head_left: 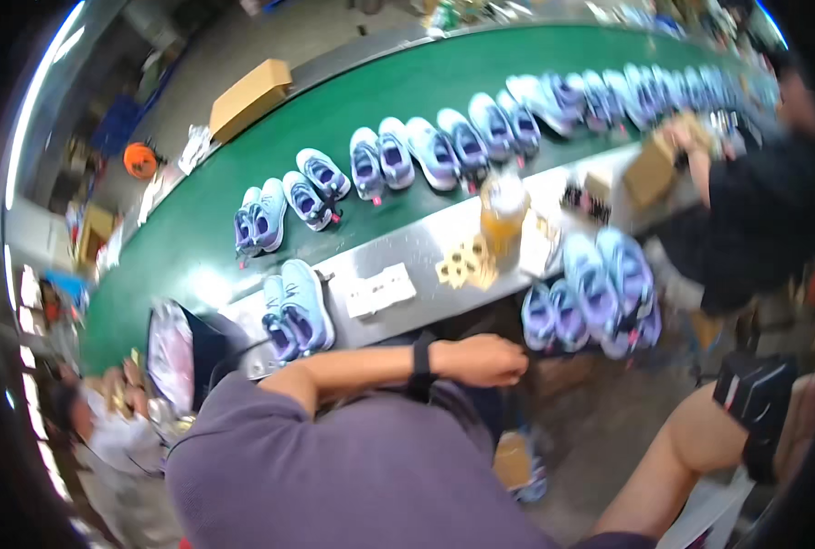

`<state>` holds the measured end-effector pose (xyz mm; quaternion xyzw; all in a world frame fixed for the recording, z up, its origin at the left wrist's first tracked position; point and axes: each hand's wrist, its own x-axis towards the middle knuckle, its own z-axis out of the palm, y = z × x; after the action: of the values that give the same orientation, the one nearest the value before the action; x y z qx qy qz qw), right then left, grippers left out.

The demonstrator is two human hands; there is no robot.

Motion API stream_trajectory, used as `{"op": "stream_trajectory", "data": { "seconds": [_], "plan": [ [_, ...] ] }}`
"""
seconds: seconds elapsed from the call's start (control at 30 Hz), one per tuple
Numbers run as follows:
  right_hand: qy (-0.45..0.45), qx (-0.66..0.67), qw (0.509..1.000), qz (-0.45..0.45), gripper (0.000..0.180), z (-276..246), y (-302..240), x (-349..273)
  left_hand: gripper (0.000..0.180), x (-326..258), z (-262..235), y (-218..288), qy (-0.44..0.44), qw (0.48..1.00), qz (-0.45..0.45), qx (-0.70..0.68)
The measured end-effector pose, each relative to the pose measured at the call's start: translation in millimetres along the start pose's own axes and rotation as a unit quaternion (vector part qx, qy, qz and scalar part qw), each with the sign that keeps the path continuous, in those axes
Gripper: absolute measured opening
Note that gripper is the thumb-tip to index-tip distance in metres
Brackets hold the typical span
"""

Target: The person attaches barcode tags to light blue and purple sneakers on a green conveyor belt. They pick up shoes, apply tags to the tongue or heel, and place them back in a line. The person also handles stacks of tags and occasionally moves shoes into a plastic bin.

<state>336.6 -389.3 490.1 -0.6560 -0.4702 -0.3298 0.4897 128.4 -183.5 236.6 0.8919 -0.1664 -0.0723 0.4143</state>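
My left hand [485,360] hangs just below the steel bench edge [407,247], fingers curled; a black band sits on its wrist. I see nothing in it. Right of it are pairs of light blue and purple sneakers [595,293] at the bench front. Another pair [298,311] stands on the bench to the hand's upper left. My right hand [796,412] is at the picture's right rim behind a black wrist pad [755,403], mostly hidden. Blur hides its fingers.
A curved green conveyor belt [197,229] carries a long row of blue sneakers [444,146]. On the bench stand an amber bottle [504,210] and a white card [380,290]. A person in black [755,229] at the right holds a cardboard box [650,169]. Another person [106,412] is at lower left.
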Motion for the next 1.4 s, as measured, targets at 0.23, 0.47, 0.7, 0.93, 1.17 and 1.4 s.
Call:
{"op": "stream_trajectory", "data": {
  "seconds": [0.23,0.47,0.7,0.93,1.17,1.4],
  "plan": [
    [-0.085,0.104,0.989,-0.057,0.049,137.8,-3.0,78.9,0.02,-73.3,-58.8,-53.1,0.168,0.961,-0.169,-0.14],
    [-0.264,0.236,0.931,-0.092,0.053,301.3,-75.7,118.0,0.022,-272.1,-163.4,-165.3,0.52,0.781,-0.32,0.134],
    [-0.541,0.296,0.767,-0.177,0.051,528.2,-92.2,-45.6,0.079,-481.4,-165.7,-242.9,0.334,0.689,-0.593,0.251],
    [-0.673,0.138,0.677,-0.263,0.081,672.8,-155.6,-167.0,0.093,-521.6,-164.4,-272.6,0.26,0.681,-0.639,0.246],
    [-0.69,0.018,0.688,-0.225,0.089,745.2,-182.1,-225.2,0.068,-545.3,-174.4,-296.6,0.271,0.722,-0.593,0.231],
    [-0.673,0.07,0.719,-0.159,0.05,751.6,-190.8,-240.4,0.071,-556.5,-173.9,-307.7,0.287,0.734,-0.579,0.209]
  ]
}}
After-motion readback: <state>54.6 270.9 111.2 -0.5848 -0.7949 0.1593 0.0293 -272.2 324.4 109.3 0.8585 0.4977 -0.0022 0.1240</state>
